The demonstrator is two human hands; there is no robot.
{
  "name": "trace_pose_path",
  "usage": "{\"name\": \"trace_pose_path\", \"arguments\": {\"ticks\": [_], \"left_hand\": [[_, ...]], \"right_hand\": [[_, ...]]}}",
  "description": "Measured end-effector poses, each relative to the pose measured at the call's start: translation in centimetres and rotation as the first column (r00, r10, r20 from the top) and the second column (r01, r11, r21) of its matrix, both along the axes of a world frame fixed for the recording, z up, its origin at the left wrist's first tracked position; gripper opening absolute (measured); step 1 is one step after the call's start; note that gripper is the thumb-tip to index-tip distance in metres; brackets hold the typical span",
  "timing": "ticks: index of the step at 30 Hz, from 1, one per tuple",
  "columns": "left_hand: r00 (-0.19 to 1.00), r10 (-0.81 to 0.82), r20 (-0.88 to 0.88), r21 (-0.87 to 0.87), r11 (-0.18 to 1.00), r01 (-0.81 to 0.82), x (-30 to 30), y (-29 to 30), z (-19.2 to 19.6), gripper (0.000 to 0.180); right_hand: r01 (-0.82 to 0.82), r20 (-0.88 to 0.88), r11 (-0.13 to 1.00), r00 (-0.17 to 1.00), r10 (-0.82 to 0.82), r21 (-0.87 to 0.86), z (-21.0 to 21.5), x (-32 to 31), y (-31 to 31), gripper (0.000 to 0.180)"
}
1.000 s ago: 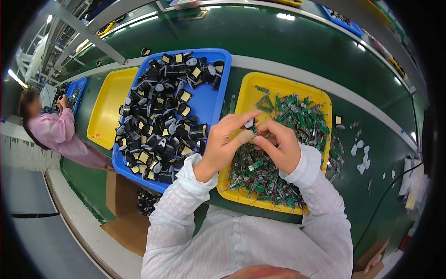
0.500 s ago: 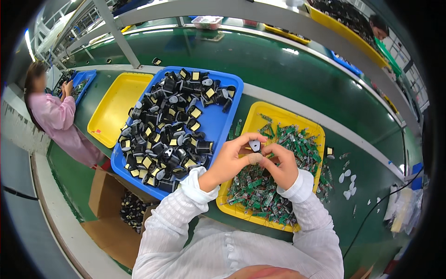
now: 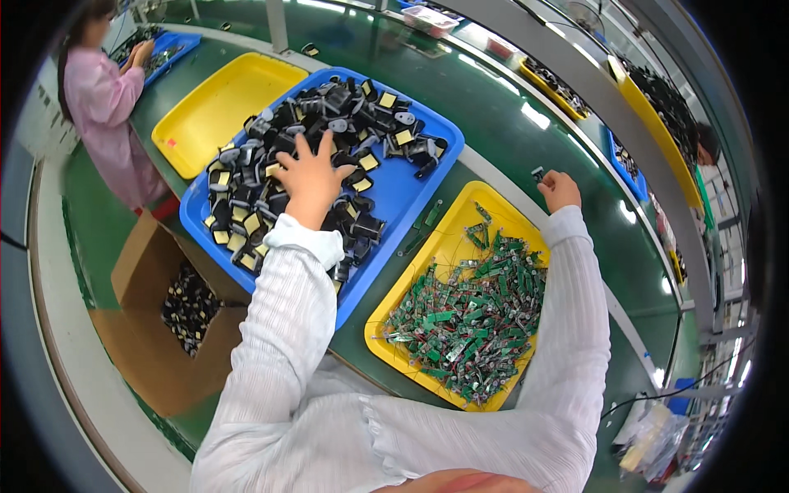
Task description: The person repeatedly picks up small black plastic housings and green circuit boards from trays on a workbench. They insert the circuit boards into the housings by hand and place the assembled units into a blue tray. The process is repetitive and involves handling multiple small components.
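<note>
My left hand is open, fingers spread, reaching over a heap of small black plastic housings with grey caps and pale yellow square patches. The heap fills much of a blue tray. Far to the right, over the green belt, my right hand pinches a small black housing by its end; part of the piece is hidden by the fingers. Between my arms lies a yellow tray full of small green circuit boards with thin wires.
A second yellow tray stands left of the blue one. Below it, an open cardboard box holds more black parts. A person in pink works at the far left. Beyond the green belt runs a grey metal rail.
My hands, together on one housing before, have parted. The left has moved to the blue tray and opened; the right has carried the housing out over the belt. The view has turned.
</note>
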State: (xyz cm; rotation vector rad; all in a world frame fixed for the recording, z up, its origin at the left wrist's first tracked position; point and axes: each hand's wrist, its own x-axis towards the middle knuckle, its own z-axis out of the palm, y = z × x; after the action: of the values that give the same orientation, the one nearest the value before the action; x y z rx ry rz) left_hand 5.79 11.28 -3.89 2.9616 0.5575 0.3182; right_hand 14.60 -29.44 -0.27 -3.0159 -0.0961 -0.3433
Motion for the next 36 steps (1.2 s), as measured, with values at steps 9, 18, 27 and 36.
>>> {"name": "trace_pose_path", "arguments": {"ticks": [9,18,27,36], "left_hand": [[0.976,-0.162,0.148,0.015,0.987,0.162,0.0,-1.5,0.8,0.055],[0.779,-0.459,0.427,0.173,0.887,0.428,0.5,-2.2,0.4,0.021],[0.656,-0.434,0.617,-0.309,0.633,0.710,-1.0,-5.6,3.3,0.017],[0.647,-0.460,0.608,-0.381,0.546,0.746,-2.4,-6.6,4.2,0.042]], "right_hand": [[0.095,-0.218,0.986,0.968,-0.123,-0.135,-3.6,2.1,-2.3,0.022],[-0.278,0.008,0.940,0.959,0.282,0.200,2.9,-6.2,-0.4,0.025],[-0.311,0.020,0.871,0.944,0.328,0.380,1.3,-12.9,5.6,0.015],[-0.154,-0.121,0.988,0.981,0.150,-0.021,-3.4,-10.1,8.8,0.022]]}}
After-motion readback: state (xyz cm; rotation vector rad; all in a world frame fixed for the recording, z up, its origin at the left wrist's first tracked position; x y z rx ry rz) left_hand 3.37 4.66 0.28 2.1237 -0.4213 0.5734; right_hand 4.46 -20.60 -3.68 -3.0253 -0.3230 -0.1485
